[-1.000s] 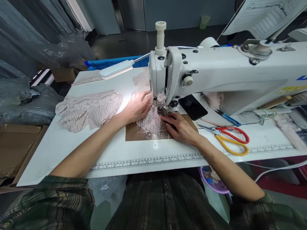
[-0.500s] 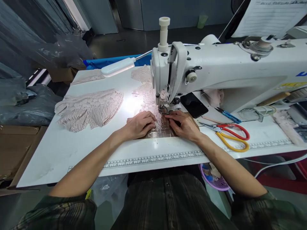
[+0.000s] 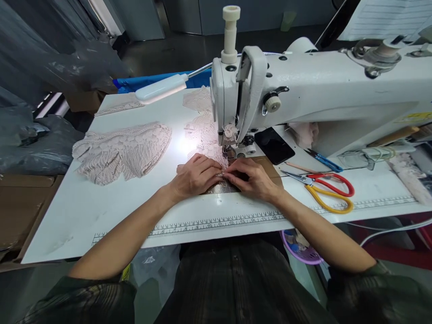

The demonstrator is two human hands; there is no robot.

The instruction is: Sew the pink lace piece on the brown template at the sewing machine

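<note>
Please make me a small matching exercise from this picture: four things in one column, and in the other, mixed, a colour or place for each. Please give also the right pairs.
1. Lace near the needle
2. Phone
3. Scissors
4. Basket

A. purple, lower than the table
B. pale pink, at the fingertips of the left hand and right hand
C. red and yellow handles
D. lying flat, dark screen

Pairs: 1-B, 2-D, 3-C, 4-A
</note>
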